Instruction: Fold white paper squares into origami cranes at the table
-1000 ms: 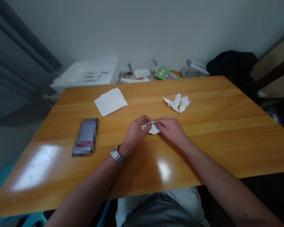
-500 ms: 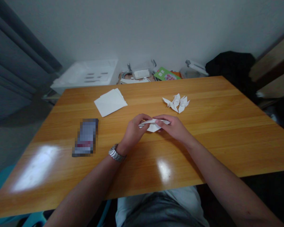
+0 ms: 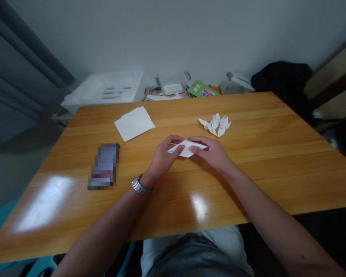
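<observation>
A folded piece of white paper (image 3: 187, 149) is held between my two hands, over the middle of the table. My left hand (image 3: 167, 153) pinches its left side, thumb on the near face and fingers behind. On the right side my right hand (image 3: 209, 149) grips it in the same way, thumb pressed near the centre. The paper has a pointed, flattened diamond shape with narrow tips out to both sides. Beyond my right hand lies a cluster of folded white paper figures (image 3: 216, 125). Some of my fingertips are hidden behind the paper.
A small stack of white paper sheets (image 3: 135, 124) lies at the back left of the wooden table (image 3: 262, 165). Nearer on the left is a phone (image 3: 105, 166), its screen blurred. Behind the table stand a white tray (image 3: 103, 90), a green booklet (image 3: 203, 89) and a black cloth item (image 3: 281, 82).
The paper's raised upper layer has been spread and flattened, so its near face now shows as a wider diamond. Both hands have shifted very slightly, still holding it.
</observation>
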Motion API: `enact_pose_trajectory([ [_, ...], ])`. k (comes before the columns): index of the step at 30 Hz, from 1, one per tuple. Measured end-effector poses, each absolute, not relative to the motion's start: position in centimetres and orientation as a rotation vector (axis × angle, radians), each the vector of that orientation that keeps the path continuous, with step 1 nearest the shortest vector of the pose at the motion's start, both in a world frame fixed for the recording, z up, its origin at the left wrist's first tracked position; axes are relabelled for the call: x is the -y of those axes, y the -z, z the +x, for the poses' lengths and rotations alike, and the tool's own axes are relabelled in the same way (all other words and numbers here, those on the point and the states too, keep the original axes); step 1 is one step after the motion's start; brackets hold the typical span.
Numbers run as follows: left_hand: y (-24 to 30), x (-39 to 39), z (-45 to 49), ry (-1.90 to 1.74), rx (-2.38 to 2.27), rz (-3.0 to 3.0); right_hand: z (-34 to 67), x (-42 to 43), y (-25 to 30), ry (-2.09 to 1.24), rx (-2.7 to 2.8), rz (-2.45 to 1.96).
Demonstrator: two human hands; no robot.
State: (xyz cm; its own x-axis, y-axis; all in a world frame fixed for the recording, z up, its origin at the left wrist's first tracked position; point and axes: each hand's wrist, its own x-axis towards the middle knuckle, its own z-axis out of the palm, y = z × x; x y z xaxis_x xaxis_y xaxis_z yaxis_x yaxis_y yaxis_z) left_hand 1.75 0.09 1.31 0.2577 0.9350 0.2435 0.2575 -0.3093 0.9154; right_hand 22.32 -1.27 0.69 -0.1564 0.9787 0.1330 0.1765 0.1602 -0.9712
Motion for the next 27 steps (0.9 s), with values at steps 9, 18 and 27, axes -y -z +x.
enact_pose_trajectory([
  [9, -0.84, -0.31, 1.93, -0.997, -1.001, 1.512, 22.31, 1.31, -0.64, -1.032, 1.563, -1.185],
  [18, -0.65, -0.34, 2.04, -1.058, -0.997, 1.508, 22.31, 1.53, -1.0, -1.041, 1.588, -1.161],
  [27, -1.22, -0.03, 2.2, -1.033, -0.964, 1.469, 22.02, 1.56, -1.3, -1.096, 1.451, -1.194],
])
